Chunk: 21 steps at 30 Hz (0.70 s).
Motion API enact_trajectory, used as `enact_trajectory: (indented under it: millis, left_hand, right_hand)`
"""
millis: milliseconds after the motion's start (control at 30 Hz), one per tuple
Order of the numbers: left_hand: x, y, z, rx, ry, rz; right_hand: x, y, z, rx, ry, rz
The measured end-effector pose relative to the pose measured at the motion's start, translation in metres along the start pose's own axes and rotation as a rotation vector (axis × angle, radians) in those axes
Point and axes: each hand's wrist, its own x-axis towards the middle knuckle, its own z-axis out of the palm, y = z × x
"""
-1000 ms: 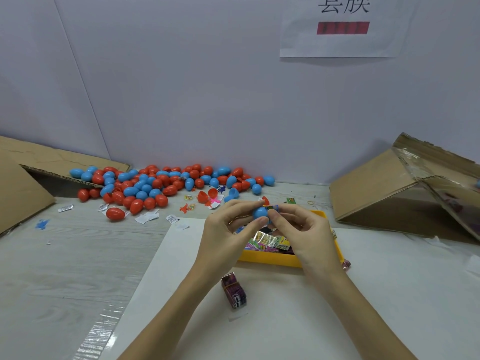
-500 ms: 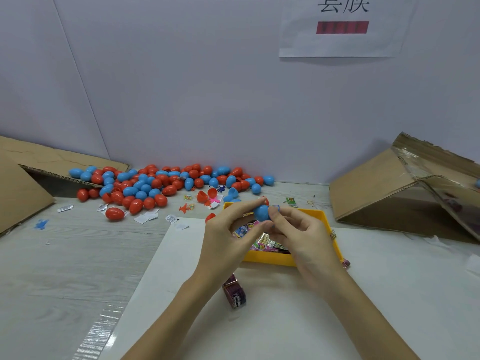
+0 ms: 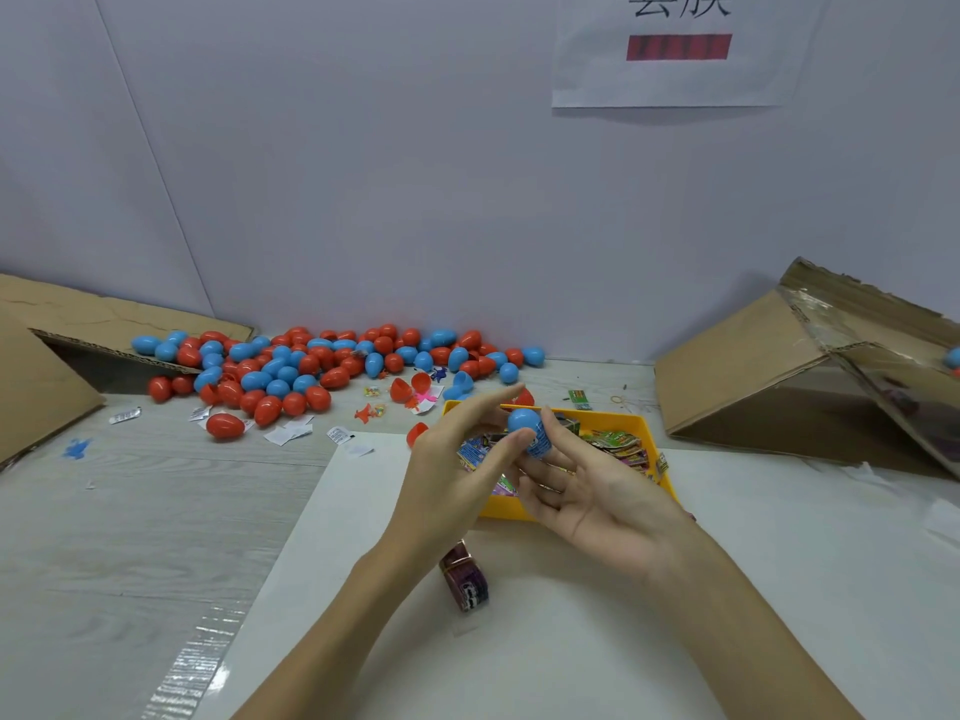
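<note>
Currently gripping the blue egg (image 3: 522, 422) with curled fingers (image 3: 558, 440) of the right hand (image 3: 597, 491) and the thumb of the left hand (image 3: 452, 470), just above the yellow tray (image 3: 623, 421) on the tabletop (image 3: 130, 537).

Light bright, even, diffuse, from overhead. Soft shadow beneath wall sign (image 3: 680, 49), high above the right hand (image 3: 587, 491). Glare on clear tape strip (image 3: 192, 662) low and left of the left hand (image 3: 457, 475), and on taped cardboard flap (image 3: 831, 324) far right. Fingertips (image 3: 514, 393) and blue egg (image 3: 523, 420) slightly blurred. Wall seam (image 3: 156, 158) at far left leans: wide-angle distortion.
</note>
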Motion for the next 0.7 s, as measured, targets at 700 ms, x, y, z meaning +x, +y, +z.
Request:
enact_trajectory:
  millis: [700]
  left_hand:
    - [-0.005, 0.004, 0.013, -0.029, 0.064, -0.056]
  right_hand:
    - [0.003, 0.008, 0.007, 0.059, 0.051, -0.013]
